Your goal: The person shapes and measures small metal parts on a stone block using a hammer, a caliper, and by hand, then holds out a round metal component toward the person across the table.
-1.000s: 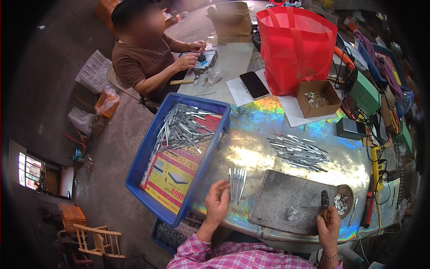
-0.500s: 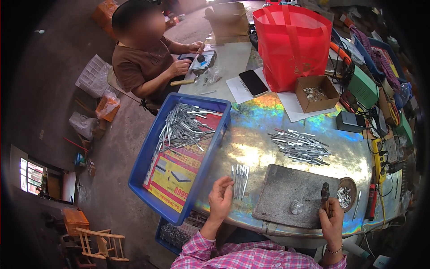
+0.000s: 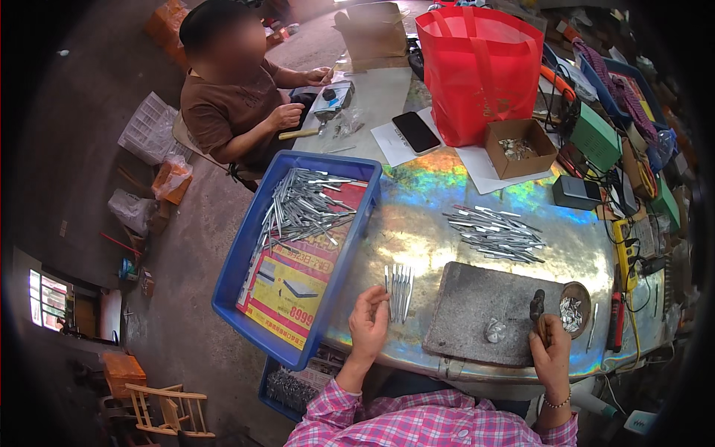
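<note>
My left hand (image 3: 369, 322) is at the left of a short row of slim silver metal pieces (image 3: 402, 296) on the table. Its fingertips are pinched at the lower end of the leftmost piece (image 3: 386, 277). Over the right side of a grey slab (image 3: 469, 302), my right hand (image 3: 551, 349) grips a dark tool with a black, knobbly head (image 3: 537, 302); the fingers hide the rest of it. A shiny round lump (image 3: 494, 330) lies on the slab. Beside the slab stands a round bowl (image 3: 588, 298) of small silver bits.
A blue tray (image 3: 227, 290) with many metal pieces stands left. Another pile of pieces (image 3: 495, 235) lies beyond the slab. Farther back are a phone (image 3: 415, 133), a red bag (image 3: 477, 82) and a small carton (image 3: 514, 167). Cables and chargers crowd the right; a co-worker (image 3: 231, 112) sits far left.
The whole view has shifted slightly. My hands keep nearly the same places over the table. The co-worker's nearer hand has drawn back from the small block in front of them.
</note>
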Demonstrator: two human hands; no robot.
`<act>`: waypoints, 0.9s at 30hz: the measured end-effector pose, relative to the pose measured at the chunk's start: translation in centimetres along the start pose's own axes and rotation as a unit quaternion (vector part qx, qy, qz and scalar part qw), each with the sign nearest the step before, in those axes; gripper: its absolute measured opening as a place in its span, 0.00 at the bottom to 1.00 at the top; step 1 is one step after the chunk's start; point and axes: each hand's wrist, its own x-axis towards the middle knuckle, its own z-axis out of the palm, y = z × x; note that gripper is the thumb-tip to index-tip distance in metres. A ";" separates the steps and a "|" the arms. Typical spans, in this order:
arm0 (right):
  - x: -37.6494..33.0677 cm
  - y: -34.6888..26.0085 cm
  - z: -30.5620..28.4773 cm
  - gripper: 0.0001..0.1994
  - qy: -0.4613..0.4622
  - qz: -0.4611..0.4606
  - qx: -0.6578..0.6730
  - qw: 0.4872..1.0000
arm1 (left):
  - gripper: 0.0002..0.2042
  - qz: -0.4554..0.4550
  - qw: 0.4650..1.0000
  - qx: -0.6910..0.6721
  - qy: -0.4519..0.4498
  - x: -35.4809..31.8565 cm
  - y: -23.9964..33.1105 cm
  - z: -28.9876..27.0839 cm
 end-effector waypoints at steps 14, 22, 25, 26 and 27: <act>0.1 -1.0 -0.3 0.10 -0.010 -0.032 -0.022 0.999 | 0.15 0.022 0.999 0.023 0.023 0.2 -0.3 0.3; -0.3 -0.9 -0.1 0.10 0.000 -0.036 -0.031 0.999 | 0.16 0.006 0.999 0.048 0.000 0.0 0.2 0.1; -0.3 -0.8 -0.1 0.11 0.004 -0.038 -0.028 0.999 | 0.16 0.004 0.999 0.050 -0.003 0.0 0.3 0.3; -0.3 -0.9 -0.1 0.11 -0.001 -0.024 -0.031 0.999 | 0.16 0.002 0.999 0.050 -0.005 0.1 0.3 0.4; -0.4 -1.0 -0.3 0.11 -0.007 -0.007 -0.036 0.999 | 0.16 -0.003 0.999 0.048 -0.008 0.1 0.3 0.4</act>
